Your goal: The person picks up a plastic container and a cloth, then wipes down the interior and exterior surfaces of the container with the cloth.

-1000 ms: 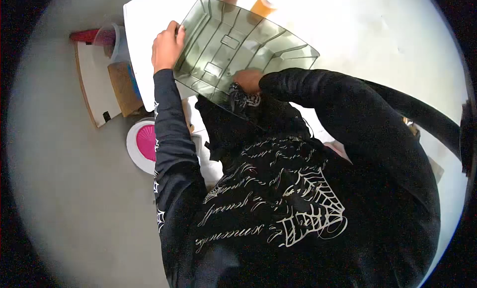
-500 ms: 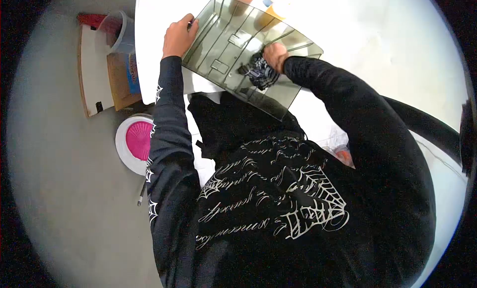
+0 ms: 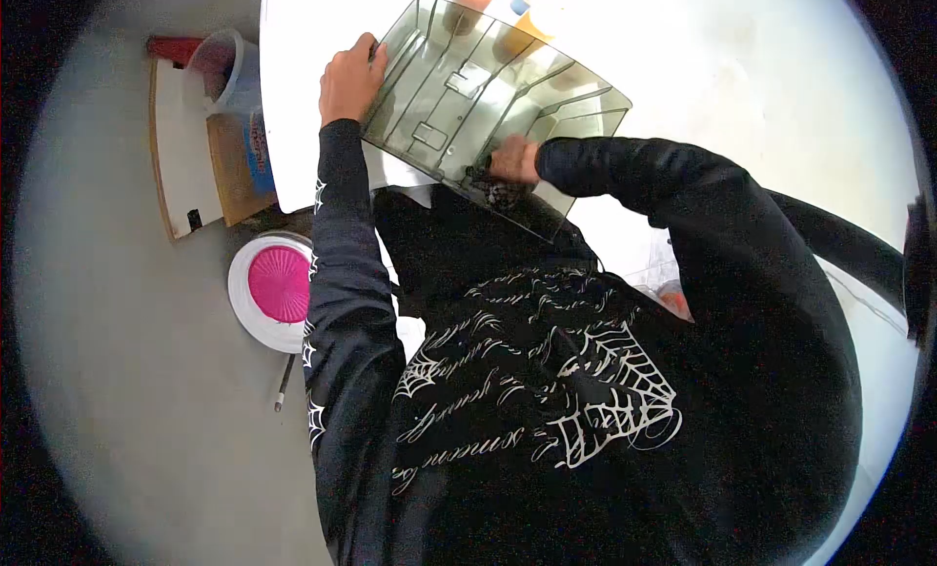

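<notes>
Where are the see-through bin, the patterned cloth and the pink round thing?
See-through bin [image 3: 449, 107]: head view, bare floor inside it.
Patterned cloth [image 3: 503, 195]: head view, its bunched-up part.
Pink round thing [image 3: 279, 284]: head view, middle of its ridged face.

So the left arm [image 3: 349, 263] is reaching out in front pretty much straight, black sleeve down to the wrist, and the left hand [image 3: 349, 83] has its back to the camera with the fingers bent in a grip and the thumb on the inner side. The right arm [image 3: 634, 171] is a lot more bent, elbow out to the side and forearm coming across toward the middle, and the right hand [image 3: 514, 160] is closed and kinda blurry, lower in view than the left, with the two hands well apart.
</notes>
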### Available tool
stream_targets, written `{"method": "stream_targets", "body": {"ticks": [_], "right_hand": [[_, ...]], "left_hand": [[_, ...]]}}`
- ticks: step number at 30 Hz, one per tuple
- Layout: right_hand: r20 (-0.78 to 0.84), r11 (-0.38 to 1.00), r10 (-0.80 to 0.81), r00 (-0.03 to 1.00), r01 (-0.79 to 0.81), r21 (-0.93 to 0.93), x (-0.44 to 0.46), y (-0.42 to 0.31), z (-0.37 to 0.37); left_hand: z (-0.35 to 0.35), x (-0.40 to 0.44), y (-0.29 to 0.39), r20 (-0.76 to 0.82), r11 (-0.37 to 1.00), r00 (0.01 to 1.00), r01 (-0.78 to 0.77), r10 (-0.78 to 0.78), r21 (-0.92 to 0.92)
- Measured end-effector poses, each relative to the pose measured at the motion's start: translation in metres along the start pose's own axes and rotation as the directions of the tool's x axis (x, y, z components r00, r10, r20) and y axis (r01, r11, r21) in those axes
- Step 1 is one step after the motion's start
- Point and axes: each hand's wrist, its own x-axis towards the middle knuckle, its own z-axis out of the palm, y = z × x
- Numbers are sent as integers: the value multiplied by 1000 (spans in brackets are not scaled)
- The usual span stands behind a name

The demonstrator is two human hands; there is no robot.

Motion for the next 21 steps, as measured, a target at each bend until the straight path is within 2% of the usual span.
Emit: {"method": "stream_targets", "body": {"ticks": [3, 4, 5, 6, 7, 8, 9, 10, 12, 19, 21], "right_hand": [[138, 996, -79, 987, 74, 39, -17, 0, -35], [266, 997, -52, 962, 35, 66, -19, -3, -48], [271, 997, -48, 961, 29, 74, -24, -4, -40], [-39, 993, -68, 997, 72, 97, -28, -6, -25], [-345, 987, -78, 935, 121, 106, -31, -9, -13], [-118, 965, 64, 991, -31, 261, -49, -40, -69], [-119, 962, 68, 991, -33, 272, -32, -40, -45], [-193, 980, 64, 979, -25, 195, -9, -35, -10], [-209, 985, 98, 973, -65, 161, -4, -37, -7], [-295, 953, 286, 912, -303, -12, 0, 1, 5], [-291, 920, 367, 884, -391, -27, -4, 16, -6]], "left_hand": [[0, 3, -2, 56, 1000, 998, 0, -1, 19], [1, 4, -2, 64, 1000, 998, -6, 5, 14], [0, 3, -2, 60, 1000, 998, -2, 2, -5], [1, 2, -2, 57, 1000, 998, 6, -4, -23], [0, 3, -2, 66, 1000, 998, 9, -7, -24], [2, 4, -4, 45, 1000, 999, -1, 1, 0], [2, 4, -3, 26, 1000, 1000, -15, 14, 24], [2, 3, -2, 34, 999, 999, -24, 23, 26], [0, 2, 2, -6, 1000, 1000, -24, 24, 13], [-3, 2, 3, 45, 996, 999, 2, -6, 85], [-3, 0, 4, 66, 999, 997, 47, -47, 3]]}}
